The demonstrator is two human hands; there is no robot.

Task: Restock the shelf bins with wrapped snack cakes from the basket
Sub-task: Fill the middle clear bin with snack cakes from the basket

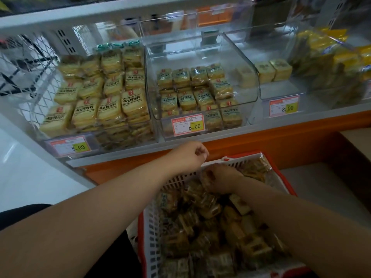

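Reaching down into the basket [152, 207], the person is at the picking-up step: the right hand [222, 178] is buried among the wrapped snack cakes [208, 215] near the basket's far end, fingers curled down onto a packet [208, 175] there. It looks like a grip is being taken, though the fingertips are hidden under the hand, so I can't say for sure the packet is properly held. The left hand [190, 155] hovers above the basket's far rim, just short of the orange shelf edge [261, 143], its fingers loosely curled with nothing visible in them.

The basket sits low in front of the shelf and is heaped with cakes, so plenty of the job remains. Up on the shelf, the left bin [100, 101] is packed nearly to its front, the middle bin [200, 93] is filled only in its lower part with clear space above and behind, and the bin to the right [281, 85] holds just a few cakes at the back.

To my eye the next move calls for closing firmly on one or more packets, lifting them clear of the heap without dragging neighbours over the rim, then carrying them up and forward over a bin's clear front lip. The middle bin seems the natural target, provided the packets match its kind, which the blur keeps me from confirming.
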